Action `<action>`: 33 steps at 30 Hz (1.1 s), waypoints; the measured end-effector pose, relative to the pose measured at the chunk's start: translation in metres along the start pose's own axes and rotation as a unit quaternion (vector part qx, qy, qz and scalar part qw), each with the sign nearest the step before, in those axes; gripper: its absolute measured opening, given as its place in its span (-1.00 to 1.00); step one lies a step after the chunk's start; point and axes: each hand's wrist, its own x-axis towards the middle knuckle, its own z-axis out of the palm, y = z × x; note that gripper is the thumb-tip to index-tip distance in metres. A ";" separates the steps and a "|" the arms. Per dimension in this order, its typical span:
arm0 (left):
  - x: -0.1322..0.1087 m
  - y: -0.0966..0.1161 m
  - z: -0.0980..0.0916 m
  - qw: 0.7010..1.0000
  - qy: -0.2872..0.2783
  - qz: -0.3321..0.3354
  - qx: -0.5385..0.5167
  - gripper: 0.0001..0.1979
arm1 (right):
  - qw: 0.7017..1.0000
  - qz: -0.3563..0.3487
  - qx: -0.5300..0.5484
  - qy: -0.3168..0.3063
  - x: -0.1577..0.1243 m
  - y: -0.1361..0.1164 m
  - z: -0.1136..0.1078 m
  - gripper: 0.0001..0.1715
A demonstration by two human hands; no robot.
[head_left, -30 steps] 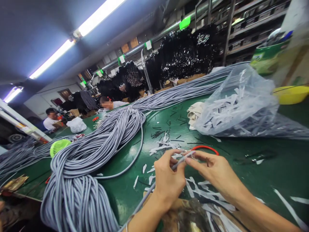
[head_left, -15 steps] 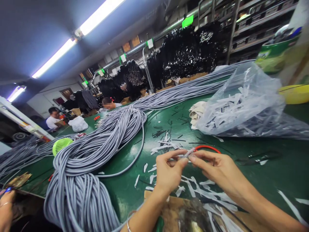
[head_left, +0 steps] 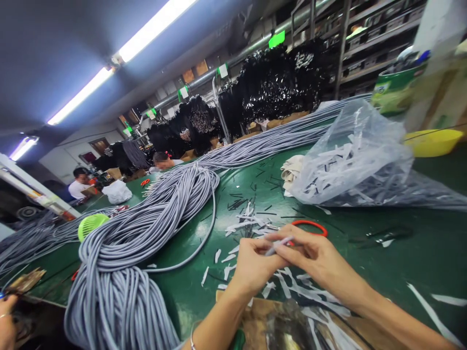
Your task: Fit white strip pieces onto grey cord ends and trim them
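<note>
Both my hands meet above the green table, closed on the end of a grey cable (head_left: 278, 246). My left hand (head_left: 251, 265) wraps its fingers round the cable. Thumb and fingers of my right hand (head_left: 310, 250) pinch it close to the tip. Just behind the hands lie red-handled scissors (head_left: 314, 223), partly covered by my fingers. White strips (head_left: 292, 284) and short black pieces (head_left: 237, 201) are scattered about the hands. A large coiled bundle of grey cable (head_left: 146, 233) fills the left side, with one loop curving toward my hands.
A clear plastic bag (head_left: 350, 165) of white scraps stands at right, beside a folded cloth (head_left: 291, 170). A yellow bowl (head_left: 434, 142) and a green tin (head_left: 396, 90) are behind it. Cardboard (head_left: 259, 316) lies in front. Another person's hand (head_left: 7, 311) shows at lower left; two people sit farther back.
My hands have drawn closer together, the right fingers now overlapping the left ones around the cable. The whole view has shifted slightly.
</note>
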 end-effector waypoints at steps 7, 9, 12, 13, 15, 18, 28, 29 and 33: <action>0.002 -0.005 -0.004 0.998 -0.036 -0.048 -0.033 -0.41 | 0.938 -0.233 -0.229 0.113 -0.003 0.010 0.002 -0.54; 0.004 -0.006 -0.006 0.994 -0.039 -0.050 -0.087 -0.35 | 0.905 -0.298 -0.274 0.130 -0.003 0.010 0.002 -0.59; 0.007 -0.004 -0.009 0.988 -0.025 -0.021 -0.154 -0.36 | 0.883 -0.346 -0.295 0.120 -0.007 0.007 0.006 -0.64; 0.008 -0.003 -0.011 0.986 -0.009 -0.005 -0.168 -0.36 | 0.885 -0.353 -0.289 0.093 -0.009 0.005 0.008 -0.65; 0.011 0.000 -0.014 0.982 0.021 0.026 -0.185 -0.35 | 0.892 -0.364 -0.267 0.034 -0.013 0.002 0.013 -0.64; 0.012 0.001 -0.017 0.986 0.017 0.062 -0.155 -0.33 | 0.914 -0.309 -0.250 0.082 -0.016 0.000 0.012 -0.65; -0.003 -0.013 -0.013 0.966 -0.001 0.204 0.160 -0.68 | 0.936 -0.228 -0.251 0.096 -0.002 0.003 0.003 -0.71; -0.003 -0.014 -0.013 0.955 0.014 0.221 0.197 -0.72 | 0.929 -0.240 -0.261 0.104 -0.003 0.003 0.005 -0.72; -0.003 -0.015 -0.011 0.929 0.087 0.241 0.269 -0.77 | 0.920 -0.278 -0.262 0.083 -0.008 0.002 0.010 -0.72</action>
